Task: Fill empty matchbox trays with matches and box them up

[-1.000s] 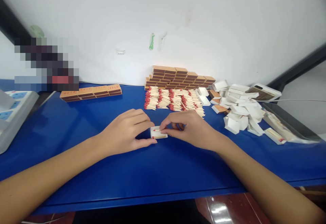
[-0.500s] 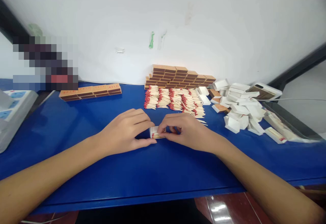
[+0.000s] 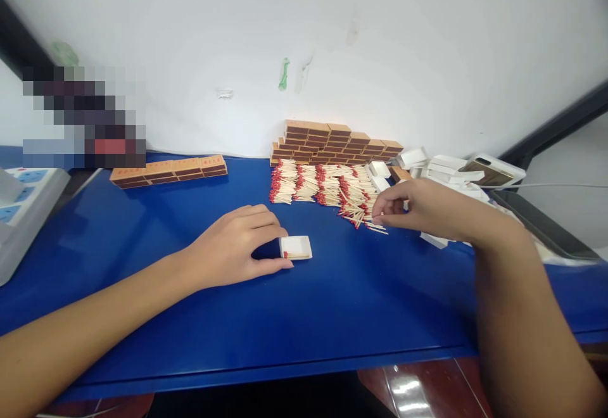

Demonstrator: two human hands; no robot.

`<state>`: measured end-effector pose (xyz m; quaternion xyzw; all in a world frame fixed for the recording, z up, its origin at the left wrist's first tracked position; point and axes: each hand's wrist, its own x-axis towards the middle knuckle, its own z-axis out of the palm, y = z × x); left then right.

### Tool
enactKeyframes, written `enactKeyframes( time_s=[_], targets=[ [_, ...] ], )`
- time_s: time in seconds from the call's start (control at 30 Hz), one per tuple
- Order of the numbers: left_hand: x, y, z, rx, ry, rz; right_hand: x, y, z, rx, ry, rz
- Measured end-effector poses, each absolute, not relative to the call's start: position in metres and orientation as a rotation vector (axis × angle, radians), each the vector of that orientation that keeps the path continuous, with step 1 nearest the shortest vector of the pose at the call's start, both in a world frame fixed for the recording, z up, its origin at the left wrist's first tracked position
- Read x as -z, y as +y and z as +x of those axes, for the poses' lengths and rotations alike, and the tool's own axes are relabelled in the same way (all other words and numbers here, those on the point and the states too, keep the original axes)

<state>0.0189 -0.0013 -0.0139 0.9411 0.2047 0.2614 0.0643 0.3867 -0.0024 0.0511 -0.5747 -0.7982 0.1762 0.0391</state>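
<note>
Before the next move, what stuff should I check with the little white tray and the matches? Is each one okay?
1. White tray open side up: ok.
2. Left hand at the tray's left end, thumb and forefinger on either side: ok.
3. Matches inside with red heads to the left: ok.
4. Bare space left in the tray: ok.
5. Match pile tidy: not ok, some lie askew at its near right edge.
6. Right hand holding a match: cannot tell.

R grip (image 3: 406, 204) contents unclear, trays (image 3: 444, 164) part-hidden; pwr strip (image 3: 37, 196) cut off L
</note>
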Motion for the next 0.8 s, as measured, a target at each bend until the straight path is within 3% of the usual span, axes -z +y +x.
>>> enactKeyframes(
  time_s=[0.23,0.8],
  targets=[
    [0.014,-0.003,0.019,-0.772,0.624,2.848,-0.038,0.009,0.408,-0.635,-2.401,-2.035],
    [0.012,-0.003,0.018,-0.754,0.615,2.871,-0.036,0.010,0.400,-0.797,-2.496,-1.911]
  ],
)
